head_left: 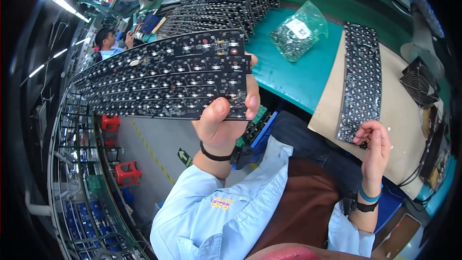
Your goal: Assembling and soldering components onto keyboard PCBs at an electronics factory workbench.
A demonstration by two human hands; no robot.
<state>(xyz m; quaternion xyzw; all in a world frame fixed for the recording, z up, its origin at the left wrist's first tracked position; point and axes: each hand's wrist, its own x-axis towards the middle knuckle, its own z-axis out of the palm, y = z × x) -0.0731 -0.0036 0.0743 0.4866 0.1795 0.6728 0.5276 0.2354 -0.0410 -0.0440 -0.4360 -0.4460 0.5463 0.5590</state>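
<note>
1. The left hand [222, 124] holds a black keyboard circuit board [168, 79] raised at centre-left of the frame. Its fingers are clamped on the board's right end, thumb [215, 110] on the near face and fingertips wrapped over the right edge.
2. The held board's long axis runs from the grip toward the upper left of the frame. The free end hangs over the floor, clear of the table [298, 77].
3. The right hand [374, 145] sits at lower right. Its fingers are curled loosely together at the near end of a second circuit board [361, 84]. Whether they pinch a small part cannot be told.
4. The second board lies flat on a beige mat [399, 115], long axis running from the fingers toward the upper edge of the frame.
5. A bag of small parts [298, 31] lies between the two boards. A stack of boards [226, 2] occupies the upper centre, and a small fan [419, 84] sits beside the mat's right edge.
</note>
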